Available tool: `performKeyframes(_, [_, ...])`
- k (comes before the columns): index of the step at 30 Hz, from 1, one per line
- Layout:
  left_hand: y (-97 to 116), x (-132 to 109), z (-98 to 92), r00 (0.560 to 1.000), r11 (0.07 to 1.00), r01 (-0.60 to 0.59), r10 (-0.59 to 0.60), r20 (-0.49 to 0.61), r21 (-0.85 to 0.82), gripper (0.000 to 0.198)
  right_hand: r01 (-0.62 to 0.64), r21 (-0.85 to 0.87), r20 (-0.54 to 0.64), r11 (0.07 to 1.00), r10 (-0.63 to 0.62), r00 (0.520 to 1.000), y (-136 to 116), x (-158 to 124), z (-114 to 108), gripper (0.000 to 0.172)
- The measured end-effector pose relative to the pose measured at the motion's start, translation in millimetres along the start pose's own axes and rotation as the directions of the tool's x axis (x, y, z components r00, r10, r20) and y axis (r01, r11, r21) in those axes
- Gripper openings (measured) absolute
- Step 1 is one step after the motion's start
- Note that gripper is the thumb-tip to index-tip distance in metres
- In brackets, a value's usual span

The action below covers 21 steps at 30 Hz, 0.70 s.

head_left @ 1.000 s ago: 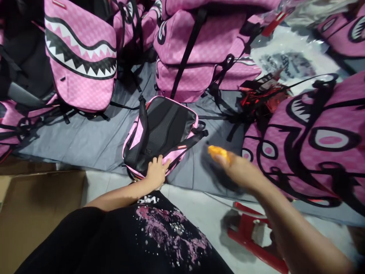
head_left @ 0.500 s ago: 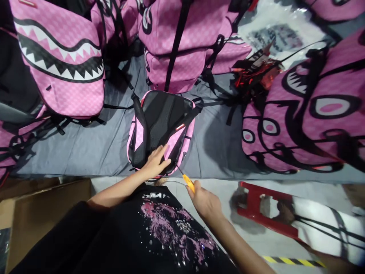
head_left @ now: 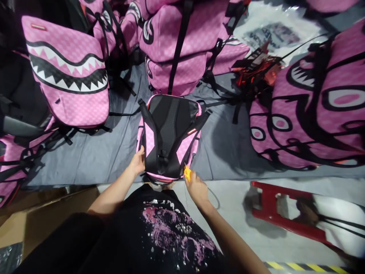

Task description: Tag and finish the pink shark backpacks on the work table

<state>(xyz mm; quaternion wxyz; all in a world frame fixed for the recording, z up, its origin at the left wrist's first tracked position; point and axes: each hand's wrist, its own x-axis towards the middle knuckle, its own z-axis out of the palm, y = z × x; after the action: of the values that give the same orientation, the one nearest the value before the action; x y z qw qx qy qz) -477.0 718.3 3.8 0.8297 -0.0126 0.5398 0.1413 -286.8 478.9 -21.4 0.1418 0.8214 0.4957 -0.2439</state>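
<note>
A pink and black backpack lies with its padded back and shoulder straps facing up at the table's front edge. My left hand is at its lower left side, the fingers partly hidden behind the bag's edge. In my right hand is a yellow-handled tool with a thin metal shaft, its tip close to the lower right strap. A thin grey cord hangs beside that hand.
Pink shark-mouth backpacks stand at the left, the back and the right of the grey-covered table. Clear plastic bags lie behind. A cardboard box and a red frame are below.
My left hand has moved from the bag's lower strap area to its left side. The tool in my right hand is now more upright and nearer the bag.
</note>
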Motion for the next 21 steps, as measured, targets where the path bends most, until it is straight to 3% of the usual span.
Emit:
performKeyframes(3, [-3.9,16.1,-14.8,0.986,0.996,-0.011,0.025,0.164,-0.089,0.060,-0.014,0.009,-0.005,1.000,0.014,1.000,2.1,3.3,1.6,0.040])
performKeyframes(6, [-3.0,27.3,-24.9,0.983,0.998,0.016,-0.005,0.182,-0.059,0.062,-0.066,0.032,0.062,0.997,0.063,0.996,3.8,9.2,-3.2,0.038])
performKeyframes(9, [-0.8,28.6,-20.6,0.969,0.998,0.035,-0.023,0.245,-0.044,0.066,-0.131,0.060,0.114,0.989,0.124,0.986,9.3,9.1,-13.1,0.037])
performKeyframes(13, [1.2,24.4,-4.5,0.904,0.997,0.029,0.001,0.428,-0.065,0.084,-0.170,0.091,0.176,0.981,0.152,0.973,17.9,-6.2,-26.5,0.037])
performKeyframes(18, [3.5,29.5,0.4,0.958,1.000,0.002,0.006,0.285,-0.030,0.071,-0.250,0.175,0.239,0.952,0.205,0.949,18.5,-19.6,-40.9,0.039])
performKeyframes(21, [3.9,33.5,2.6,0.961,0.999,0.034,-0.037,0.275,0.014,0.073,-0.285,0.203,0.260,0.937,0.229,0.938,18.4,-27.2,-48.8,0.037])
